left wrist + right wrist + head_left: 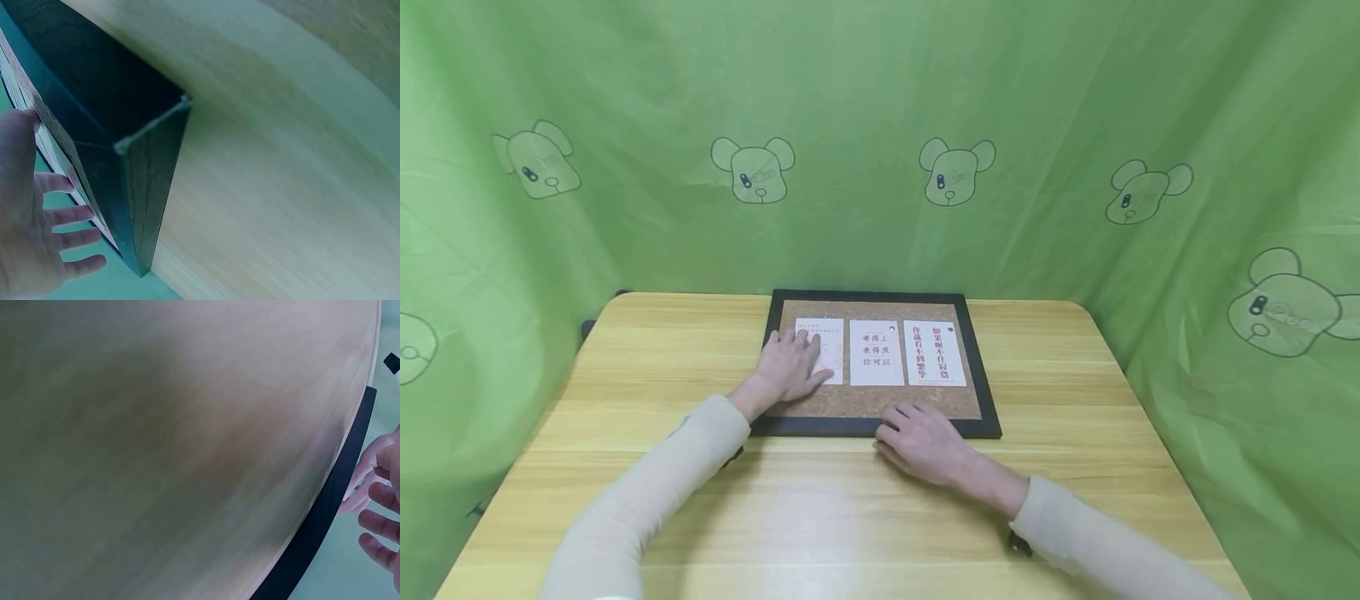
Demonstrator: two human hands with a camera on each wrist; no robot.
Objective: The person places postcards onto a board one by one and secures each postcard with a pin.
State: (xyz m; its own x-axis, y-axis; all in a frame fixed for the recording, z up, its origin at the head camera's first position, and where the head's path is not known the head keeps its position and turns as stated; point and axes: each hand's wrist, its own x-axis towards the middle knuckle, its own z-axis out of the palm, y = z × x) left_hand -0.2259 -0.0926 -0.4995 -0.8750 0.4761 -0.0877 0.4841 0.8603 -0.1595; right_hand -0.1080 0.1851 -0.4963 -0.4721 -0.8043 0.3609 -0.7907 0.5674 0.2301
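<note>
A cork board (865, 403) in a black frame lies on the table with three printed cards in a row. My left hand (786, 367) is spread over the left card (829, 354), covering part of it, with its fingers fairly straight. The middle card (876, 373) has a white pin (892, 328) near its top right corner, and the right card (928, 367) a green pin (951, 329). At the board's front edge is my right hand (921, 442), its fingers bent. In the right wrist view, thumb and forefinger pinch a tiny pale thing (377, 464), too small to identify.
The black frame (94, 81) stands raised above the wooden table (775, 517), its thick side showing in the left wrist view. A green curtain (865, 242) with bear-head drawings surrounds the table at the back and sides.
</note>
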